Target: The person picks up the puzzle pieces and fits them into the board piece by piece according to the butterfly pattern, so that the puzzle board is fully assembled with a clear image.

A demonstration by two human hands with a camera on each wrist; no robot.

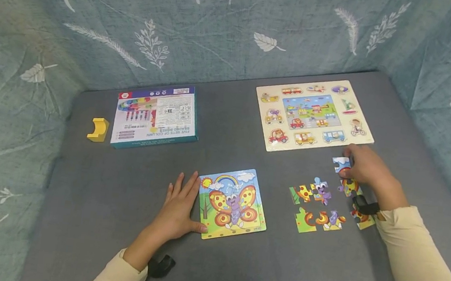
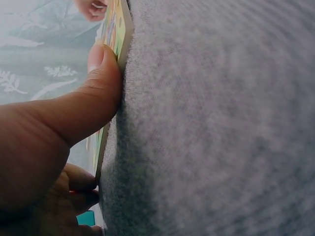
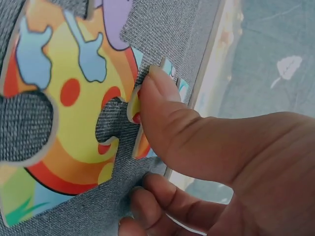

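Your left hand (image 1: 178, 207) lies at the left edge of the butterfly board (image 1: 234, 206), its fingers extended and parted. The thumb rests on the board's near-left corner and the fingertips touch the left side; you have no grip closed around it. The board is flat near the middle of the table (image 1: 117, 207), picture up, turned slightly.

Your right hand (image 1: 366, 166) is nearly closed, fingers bent, pinching the cloud piece (image 1: 340, 161) between thumb and fingers. That piece sits to the right of the butterfly board, just short of the vehicle board (image 1: 316, 111), at the far end of a column. Below it you have the spotted piece (image 1: 351, 188), then the bottom piece (image 1: 364, 222), partly covered by your black wrist strap (image 1: 365, 205).

Between this column and the butterfly board are two rows of pieces: the face piece (image 1: 322, 191) with the tree piece (image 1: 304, 194) to its left, and nearer you the feet piece (image 1: 333, 221) with the green piece (image 1: 305, 221) to its left.

At the back left is a box (image 1: 155, 116), with a yellow block (image 1: 98, 130) just beside it. A leaf-printed curtain (image 1: 222, 24) hangs behind the table.
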